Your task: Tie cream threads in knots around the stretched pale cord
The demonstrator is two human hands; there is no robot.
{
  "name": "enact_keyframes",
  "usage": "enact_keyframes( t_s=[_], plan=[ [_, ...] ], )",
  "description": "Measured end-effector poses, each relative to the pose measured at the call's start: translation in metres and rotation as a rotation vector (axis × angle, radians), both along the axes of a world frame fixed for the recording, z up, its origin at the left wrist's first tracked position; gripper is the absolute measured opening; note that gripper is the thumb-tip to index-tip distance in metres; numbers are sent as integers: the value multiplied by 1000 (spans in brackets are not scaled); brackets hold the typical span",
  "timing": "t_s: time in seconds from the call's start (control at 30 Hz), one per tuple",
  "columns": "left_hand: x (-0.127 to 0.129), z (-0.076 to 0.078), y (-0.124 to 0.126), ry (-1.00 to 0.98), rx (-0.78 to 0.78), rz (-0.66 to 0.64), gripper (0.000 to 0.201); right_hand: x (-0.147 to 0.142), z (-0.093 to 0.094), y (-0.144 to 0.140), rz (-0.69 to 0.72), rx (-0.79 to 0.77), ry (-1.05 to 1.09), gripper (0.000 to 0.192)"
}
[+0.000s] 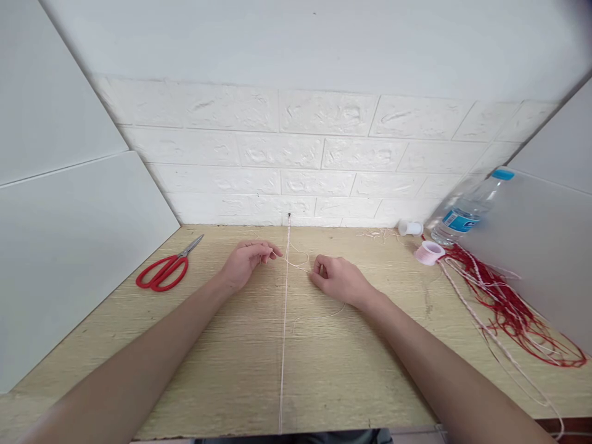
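Observation:
A pale cord (284, 320) runs taut from a small dark fixing (289, 214) at the wall's foot to the table's front edge. Its far end looks thicker, as if braided. On the left of it, my left hand (252, 258) pinches a thin pale thread between thumb and finger. My right hand (340, 279), on the other side, is closed on the same thin thread (296, 266), which crosses the taut cord between the hands. A small loop of thread curves behind the crossing. One loose tail (319, 317) lies below my right hand.
Red-handled scissors (169, 268) lie at the left. Toward the right stand a water bottle (467, 209), a white spool (411, 228) and a pink thread spool (429, 253). Red and pink cords (509, 302) are heaped beside the right panel. White brick-patterned wall closes the back.

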State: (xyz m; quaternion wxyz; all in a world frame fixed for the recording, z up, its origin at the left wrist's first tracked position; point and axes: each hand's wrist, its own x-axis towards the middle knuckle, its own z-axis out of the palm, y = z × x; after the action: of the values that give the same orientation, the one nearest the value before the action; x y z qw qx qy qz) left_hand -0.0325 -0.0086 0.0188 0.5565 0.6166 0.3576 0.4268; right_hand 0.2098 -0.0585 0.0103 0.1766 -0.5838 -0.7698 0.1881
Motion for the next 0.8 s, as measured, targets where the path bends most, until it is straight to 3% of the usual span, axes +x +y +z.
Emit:
enact_keyframes(
  t_s=[0.37,0.5,0.67,0.8],
  plan=[
    [3,-4,0,79,-16,80,32,-1,0,-1,-2,6,-24,18],
    [2,-7,2,306,103,235,36,-1,-1,-1,1,11,-22,18],
    [1,-11,6,569,261,506,24,-2,-1,-1,3,10,-24,17],
    [0,-12,6,612,266,504,21,-2,-1,-1,1,14,-26,16]
  ],
)
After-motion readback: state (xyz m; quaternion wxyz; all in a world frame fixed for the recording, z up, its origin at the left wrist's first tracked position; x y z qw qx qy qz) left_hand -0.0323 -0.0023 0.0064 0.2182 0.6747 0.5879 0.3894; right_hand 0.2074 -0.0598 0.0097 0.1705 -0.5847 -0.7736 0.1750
